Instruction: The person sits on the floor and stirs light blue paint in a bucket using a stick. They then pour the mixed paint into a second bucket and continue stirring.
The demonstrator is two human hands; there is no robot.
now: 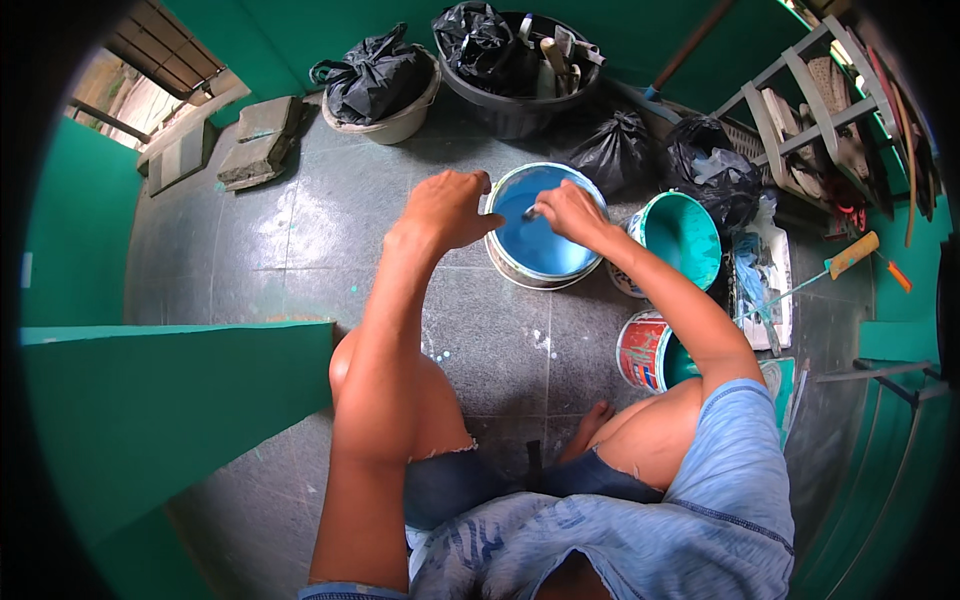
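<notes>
Blue liquid that looks like paint fills a round white-rimmed bucket (533, 279) on the floor ahead of me. Over it, my right hand (568, 212) is closed around a slim tool (530, 212); a short greyish end shows at the liquid, and its kind is unclear. My left hand (447, 208) is at the bucket's left rim, thumb and fingers apart in a curve. The thumb tip overlaps the rim, but whether it presses there cannot be told. Right of the bucket stands a green-coated pail (690, 200), with a red-labelled bucket (640, 352) nearer me.
Black bags (612, 150) and a black tub (510, 118) of tools stand behind. A paint roller (853, 257) and a white tray (780, 290) are at right, below a grey stepladder (810, 100). A green wall (180, 400) juts in from the left. Stone slabs (262, 145) lie far left.
</notes>
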